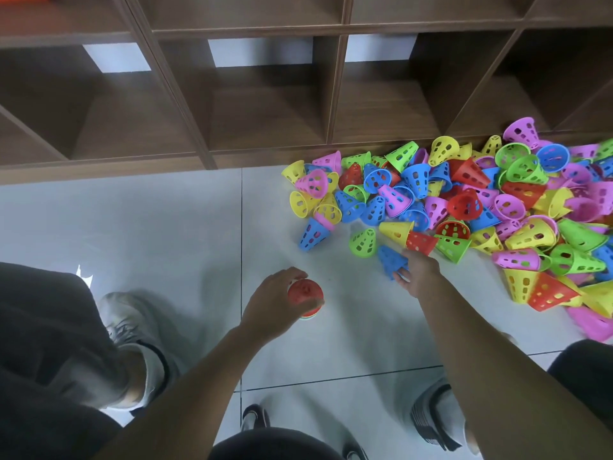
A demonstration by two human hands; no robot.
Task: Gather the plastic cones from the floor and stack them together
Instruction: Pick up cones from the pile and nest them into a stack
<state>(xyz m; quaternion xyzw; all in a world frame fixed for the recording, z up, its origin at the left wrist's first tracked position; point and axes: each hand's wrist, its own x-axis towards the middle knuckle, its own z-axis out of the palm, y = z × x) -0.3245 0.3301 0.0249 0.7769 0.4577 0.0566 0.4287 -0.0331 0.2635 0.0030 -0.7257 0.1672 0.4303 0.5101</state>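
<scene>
Thin, perforated plastic: probably very light, stiff enough to keep shape, smooth-walled and likely to slip or skate on the tiled floor (166, 227) if nudged. Best taken by the wide rim or pinched across the wall near it, narrow end left free for nesting. Hardly fragile, though a hard squeeze could flex the wall.

Loose cones (464, 200) heaped at about two o'clock from the middle of the view, against the foot of the wooden shelving (265, 111), spilling toward three o'clock. Mixed colours, lying on sides, tips every way, several already half-nested.

Right hand (419, 272) reaching out at roughly one o'clock, arm extended from the lower right, fingers curled round a blue cone (391, 260) at the near edge of the heap; rim end in the fingers, tip pointing up and away toward eleven o'clock. Whether lifted off the tiles or resting on them: cannot tell.

Left hand (277, 303) near the centre, forearm coming up from six o'clock, palm down, fingers and thumb wrapped over a small stack (305, 298) with a red cone on top and a greenish rim showing beneath. Standing on the floor, apparently upright, well apart from the heap.

Probably just the start, given the size of the heap against the short stack.
</scene>
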